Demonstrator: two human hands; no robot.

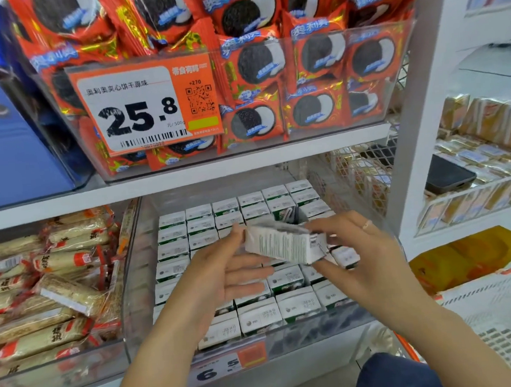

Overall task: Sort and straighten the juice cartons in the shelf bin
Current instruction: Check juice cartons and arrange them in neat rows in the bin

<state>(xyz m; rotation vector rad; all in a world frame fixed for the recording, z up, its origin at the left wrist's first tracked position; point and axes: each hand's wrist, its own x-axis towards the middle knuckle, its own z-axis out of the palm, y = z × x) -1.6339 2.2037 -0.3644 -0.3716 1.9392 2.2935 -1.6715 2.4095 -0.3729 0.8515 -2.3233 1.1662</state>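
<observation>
Juice carton (pixel 285 244) lies sideways in the air above the clear bin (pixel 134 292) full of cartons (pixel 258 315), pinched by the right hand (pixel 364 258) while the left hand (pixel 220 274) touches it with loose fingers.

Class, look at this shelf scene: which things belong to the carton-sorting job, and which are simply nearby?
Part of the job:
- lifted carton, held between right hand and left hand
- rows of cartons standing in the clear bin

Just nearby:
- cookie packs
- orange price sign
- wrapped snack bars
- dark phone
</observation>
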